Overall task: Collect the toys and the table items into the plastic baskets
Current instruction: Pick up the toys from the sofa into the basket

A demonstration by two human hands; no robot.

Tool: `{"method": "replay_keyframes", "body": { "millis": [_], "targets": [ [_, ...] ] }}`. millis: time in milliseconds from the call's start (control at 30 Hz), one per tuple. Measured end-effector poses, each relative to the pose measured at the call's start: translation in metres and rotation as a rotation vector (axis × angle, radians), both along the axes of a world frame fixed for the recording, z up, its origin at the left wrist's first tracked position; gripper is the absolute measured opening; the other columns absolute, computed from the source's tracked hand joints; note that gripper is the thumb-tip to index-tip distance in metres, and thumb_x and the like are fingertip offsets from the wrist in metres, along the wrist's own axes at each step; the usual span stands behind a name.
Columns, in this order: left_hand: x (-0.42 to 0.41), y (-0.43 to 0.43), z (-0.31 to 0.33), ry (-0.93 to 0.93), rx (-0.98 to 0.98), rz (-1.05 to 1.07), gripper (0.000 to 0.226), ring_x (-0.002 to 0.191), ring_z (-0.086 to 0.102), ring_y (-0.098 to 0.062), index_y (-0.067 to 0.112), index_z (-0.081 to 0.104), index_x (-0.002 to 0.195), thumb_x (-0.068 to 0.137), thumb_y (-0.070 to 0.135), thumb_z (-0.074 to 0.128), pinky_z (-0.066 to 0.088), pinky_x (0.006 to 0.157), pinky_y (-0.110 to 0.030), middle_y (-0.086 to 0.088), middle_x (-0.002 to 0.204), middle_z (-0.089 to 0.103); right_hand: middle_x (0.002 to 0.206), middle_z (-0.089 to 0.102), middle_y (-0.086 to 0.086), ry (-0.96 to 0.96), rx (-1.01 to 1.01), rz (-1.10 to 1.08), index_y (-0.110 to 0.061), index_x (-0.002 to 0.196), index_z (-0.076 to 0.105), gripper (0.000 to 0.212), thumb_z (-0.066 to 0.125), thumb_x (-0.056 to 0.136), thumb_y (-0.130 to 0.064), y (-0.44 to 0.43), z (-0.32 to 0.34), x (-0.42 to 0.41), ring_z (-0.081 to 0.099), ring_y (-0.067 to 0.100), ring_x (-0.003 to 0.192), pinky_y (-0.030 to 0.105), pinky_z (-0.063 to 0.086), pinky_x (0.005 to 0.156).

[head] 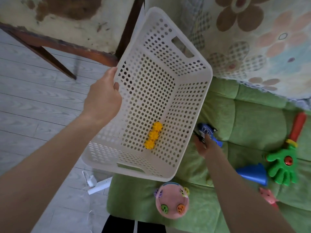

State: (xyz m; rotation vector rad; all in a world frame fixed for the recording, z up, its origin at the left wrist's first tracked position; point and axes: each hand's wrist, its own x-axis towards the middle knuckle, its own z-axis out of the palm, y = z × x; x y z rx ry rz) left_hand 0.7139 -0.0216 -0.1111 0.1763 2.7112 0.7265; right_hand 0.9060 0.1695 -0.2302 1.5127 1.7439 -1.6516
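My left hand (pixel 104 96) grips the left rim of a white perforated plastic basket (pixel 190 101), held up over the edge of a green sofa. A yellow gear-shaped toy (pixel 153 135) lies on the basket's floor. Just right of the basket, my right hand (pixel 204 144) holds a blue toy car (pixel 207 131) above the cushion. On the sofa lie a green hand-shaped clapper with a red handle (pixel 282 163), a blue cone (pixel 252 174), a pink pig toy (pixel 268 196) and a pink round toy with coloured wheels (pixel 171 201).
The green sofa cushion (pixel 244 118) fills the right side, with a flowered blanket (pixel 252 39) behind it. A wooden table leg (pixel 50 56) stands on the grey plank floor at left. A white power strip with cable (pixel 99 184) lies on the floor by the sofa.
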Motion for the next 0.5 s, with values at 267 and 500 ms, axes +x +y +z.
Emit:
{"method": "replay_keyframes", "body": {
  "millis": [267,500],
  "targets": [
    [-0.002,0.000,0.001,-0.017,0.040,-0.029,0.044,0.117,0.050,-0.026,0.015,0.033,0.142,0.098,0.009,0.033,0.037,0.087,-0.031,-0.008,0.132,0.052,0.074,0.061,-0.015,0.054,-0.042,-0.211,-0.046,0.062,0.068,0.055,0.055,0.032,-0.090,0.012,-0.008,0.026,0.063,0.000,0.074,0.012,0.048,0.080],
    [0.006,-0.011,0.008,-0.063,0.106,-0.044,0.044,0.116,0.052,-0.025,0.015,0.033,0.142,0.098,0.010,0.033,0.040,0.095,-0.036,-0.008,0.131,0.053,0.084,0.066,0.001,0.320,0.130,-0.495,-0.015,0.090,0.060,0.010,0.058,0.089,-0.006,-0.052,0.055,-0.011,0.064,0.013,0.071,0.018,0.056,0.064]
  ]
}}
